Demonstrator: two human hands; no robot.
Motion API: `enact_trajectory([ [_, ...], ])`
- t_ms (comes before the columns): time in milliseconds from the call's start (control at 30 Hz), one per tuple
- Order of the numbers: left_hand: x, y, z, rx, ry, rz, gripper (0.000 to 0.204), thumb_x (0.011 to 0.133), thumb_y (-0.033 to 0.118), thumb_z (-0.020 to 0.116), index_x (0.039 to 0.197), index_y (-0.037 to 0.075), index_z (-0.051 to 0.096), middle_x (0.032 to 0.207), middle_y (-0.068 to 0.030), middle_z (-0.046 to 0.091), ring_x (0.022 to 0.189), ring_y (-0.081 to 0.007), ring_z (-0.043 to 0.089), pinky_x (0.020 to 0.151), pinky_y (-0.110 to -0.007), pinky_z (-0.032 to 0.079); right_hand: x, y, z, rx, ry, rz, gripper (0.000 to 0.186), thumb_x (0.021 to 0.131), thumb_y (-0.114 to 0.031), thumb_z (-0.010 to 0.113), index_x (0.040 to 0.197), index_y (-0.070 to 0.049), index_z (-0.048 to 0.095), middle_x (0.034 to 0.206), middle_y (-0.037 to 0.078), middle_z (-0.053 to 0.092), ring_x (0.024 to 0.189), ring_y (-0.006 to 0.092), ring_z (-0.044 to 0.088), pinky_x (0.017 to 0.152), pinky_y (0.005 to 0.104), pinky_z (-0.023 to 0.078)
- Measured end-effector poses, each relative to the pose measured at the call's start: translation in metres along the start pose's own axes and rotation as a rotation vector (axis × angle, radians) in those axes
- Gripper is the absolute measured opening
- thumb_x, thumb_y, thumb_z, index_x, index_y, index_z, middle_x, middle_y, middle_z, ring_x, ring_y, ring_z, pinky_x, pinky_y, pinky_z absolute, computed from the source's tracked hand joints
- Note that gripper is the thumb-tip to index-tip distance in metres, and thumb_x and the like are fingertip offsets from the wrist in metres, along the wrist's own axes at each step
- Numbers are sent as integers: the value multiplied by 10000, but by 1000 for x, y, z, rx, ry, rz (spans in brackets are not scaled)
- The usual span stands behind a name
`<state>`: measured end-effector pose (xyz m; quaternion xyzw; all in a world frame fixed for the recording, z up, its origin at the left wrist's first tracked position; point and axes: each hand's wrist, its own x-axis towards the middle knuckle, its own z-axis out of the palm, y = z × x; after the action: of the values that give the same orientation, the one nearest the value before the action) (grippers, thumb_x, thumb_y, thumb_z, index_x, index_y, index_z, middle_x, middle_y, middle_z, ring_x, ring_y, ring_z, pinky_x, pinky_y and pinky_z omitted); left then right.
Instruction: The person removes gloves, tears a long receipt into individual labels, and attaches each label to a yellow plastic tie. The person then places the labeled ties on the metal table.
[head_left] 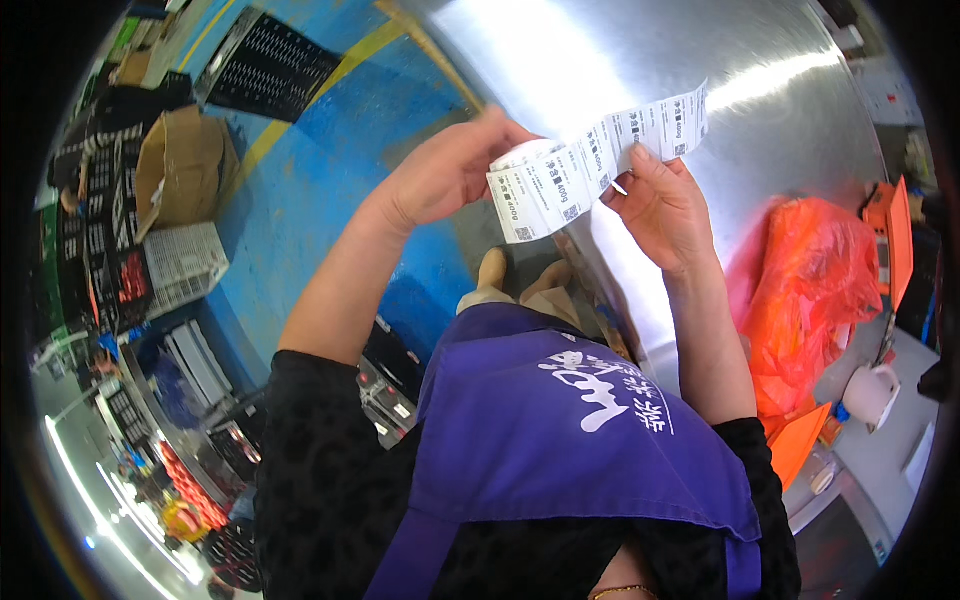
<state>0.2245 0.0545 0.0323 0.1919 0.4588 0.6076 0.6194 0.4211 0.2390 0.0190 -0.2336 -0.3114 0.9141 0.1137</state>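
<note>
A strip of white printed labels (pixel 590 165) stretches between my two hands, over the near left edge of a shiny metal table. Its left end is folded or rolled up, and my left hand (pixel 455 165) grips it there from behind, the fingers partly hidden by the paper. My right hand (pixel 660 205) pinches the strip between thumb and fingers around its middle. Past that pinch the free end of the labels runs up and to the right. Each label carries black print and a small square code.
The metal table (pixel 760 130) reaches away on the right. An orange-red plastic bag (pixel 815 290) lies at right, near a white mug (pixel 871 396). At left, a cardboard box (pixel 187 170) and black crates (pixel 270 65) stand on the blue floor (pixel 330 215).
</note>
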Motion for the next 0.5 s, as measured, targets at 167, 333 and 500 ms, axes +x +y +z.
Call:
enact_trajectory([
  [167,-67,-74,-41,-415,270,89,377,1012,285,558,1302,44,551,1237,-118,673,1114,-243,670,959,-381,552,10,59,49,-81,-121,142,277,977,-156,641,1239,-67,641,1183,71,701,1087,208,653,961,422,501],
  [333,-114,-139,-22,-894,-28,-158,544,922,367,588,1387,85,578,1369,-120,632,1264,-314,588,1110,-537,392,6,100,76,-221,-132,221,248,983,-92,609,1217,-10,619,1136,103,705,1014,198,688,889,359,558],
  [500,-132,-157,-11,-1318,-314,-98,543,931,259,542,1429,43,522,1343,-154,633,1272,-343,577,1121,-498,398,-2,109,83,-516,-46,230,205,988,-26,518,1157,6,629,1020,81,689,899,184,662,808,328,532],
])
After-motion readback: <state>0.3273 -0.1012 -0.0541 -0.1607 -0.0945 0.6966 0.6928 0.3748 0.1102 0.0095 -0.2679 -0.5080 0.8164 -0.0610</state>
